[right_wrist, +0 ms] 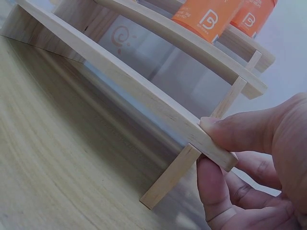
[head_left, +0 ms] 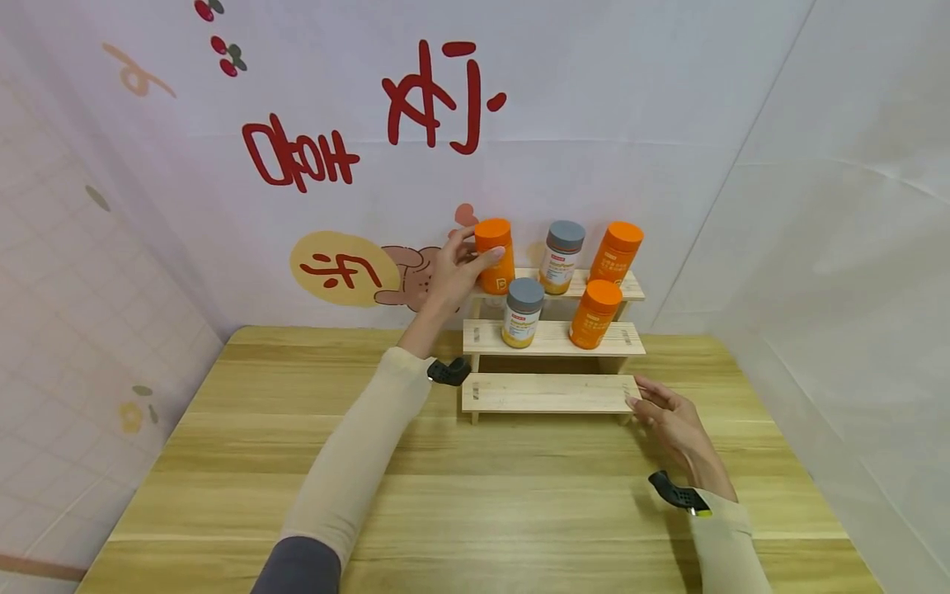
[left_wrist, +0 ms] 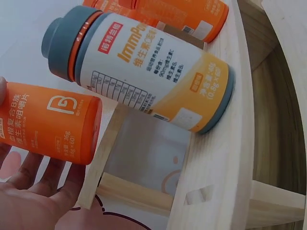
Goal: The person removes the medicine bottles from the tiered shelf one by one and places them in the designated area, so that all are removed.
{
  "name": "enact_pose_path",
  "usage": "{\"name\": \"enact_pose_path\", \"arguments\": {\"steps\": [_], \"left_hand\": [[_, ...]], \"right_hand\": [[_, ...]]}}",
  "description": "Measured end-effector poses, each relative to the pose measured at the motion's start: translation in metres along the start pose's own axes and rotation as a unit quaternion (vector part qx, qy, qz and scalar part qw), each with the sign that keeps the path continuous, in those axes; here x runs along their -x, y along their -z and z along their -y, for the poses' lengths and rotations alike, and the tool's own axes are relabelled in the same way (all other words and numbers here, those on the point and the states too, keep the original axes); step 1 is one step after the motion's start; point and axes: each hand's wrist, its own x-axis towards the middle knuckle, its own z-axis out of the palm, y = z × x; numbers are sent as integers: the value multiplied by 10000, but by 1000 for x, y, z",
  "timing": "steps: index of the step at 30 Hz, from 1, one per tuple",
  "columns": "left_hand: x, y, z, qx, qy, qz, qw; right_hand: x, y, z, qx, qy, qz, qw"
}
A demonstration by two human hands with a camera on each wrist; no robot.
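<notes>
My left hand (head_left: 451, 280) grips an orange supplement bottle (head_left: 505, 268) at the left end of the top step of a three-step wooden display rack (head_left: 549, 394). Whether the bottle's base touches the wood is unclear. In the left wrist view, fingers curl under and behind that bottle. My right hand (head_left: 677, 427) pinches the right end of the lowest step, thumb on top and fingers below. A grey-capped white-and-yellow bottle (head_left: 558, 260) and a tilted-looking orange bottle (head_left: 614, 256) share the top step. On the middle step stand another grey-capped bottle (head_left: 522, 315) and an orange bottle (head_left: 594, 318).
The rack stands on a wood-grain table (head_left: 534, 511), close to a white cloth backdrop (head_left: 631, 99) with red characters and cartoon prints. White cloth also hangs along the left and right sides. Dark bands (head_left: 449, 372) circle both wrists.
</notes>
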Motion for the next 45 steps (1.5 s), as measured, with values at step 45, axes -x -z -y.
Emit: {"name": "enact_pose_path", "arguments": {"steps": [45], "left_hand": [[64, 67, 16, 415, -209, -421, 9980]], "right_hand": [[-2, 0, 0, 192, -97, -63, 9997]]}}
